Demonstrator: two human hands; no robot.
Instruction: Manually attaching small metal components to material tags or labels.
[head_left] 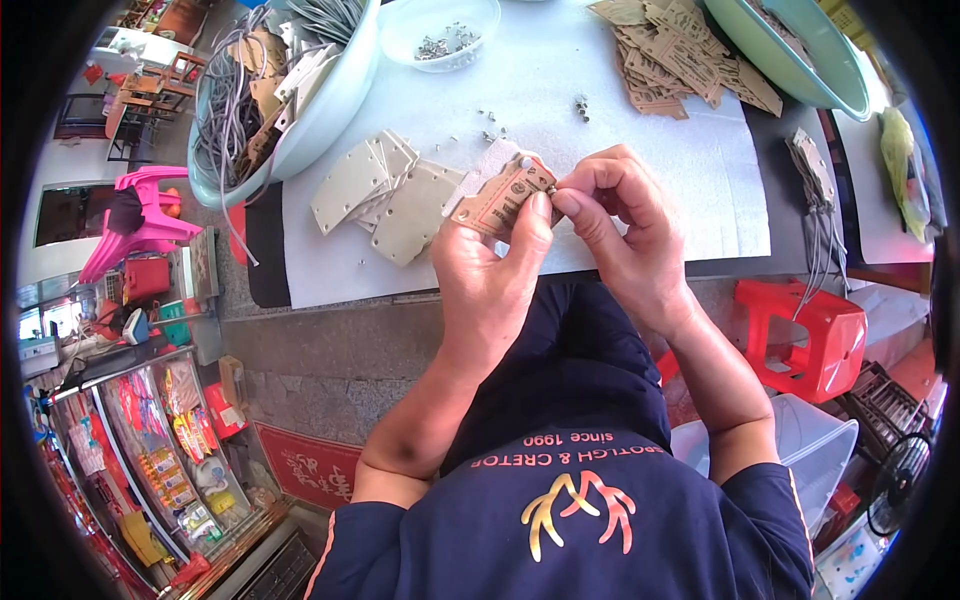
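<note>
Left hand: my left hand (490, 270) is pinched on a tan tag (503, 198), thumb pressed on its lower right part, and holds it up over the near edge of the worktop (730, 265).
Right hand: my right hand (620, 215) is pressed together, thumb and forefinger nipping the tag's upper right corner, where a small metal piece (550, 188) shows. I cannot tell whether it sits through the tag or only against it.
Tag: flat card, tan, printed face up, tilted with its right end higher; both hands touch it and it lies clear of the cloth below.
Cloth: a white cloth (560, 80) covers the middle of the worktop, under the hands.
Blanks: a loose fan of pale grey blanks (385, 195) lies on the cloth just left of the tag.
Left bowl: a pale green bowl (335, 110) at upper left holds grey cords and more tags.
Dish: a clear dish (440, 35) at the far edge holds small metal bits; a few more lie scattered on the cloth near it.
Tag pile: a heap of tan tags (680, 55) lies at upper right, beside a 2nd green bowl (810, 60).
Stool: a red stool (800, 335) stands on the floor to my right.
</note>
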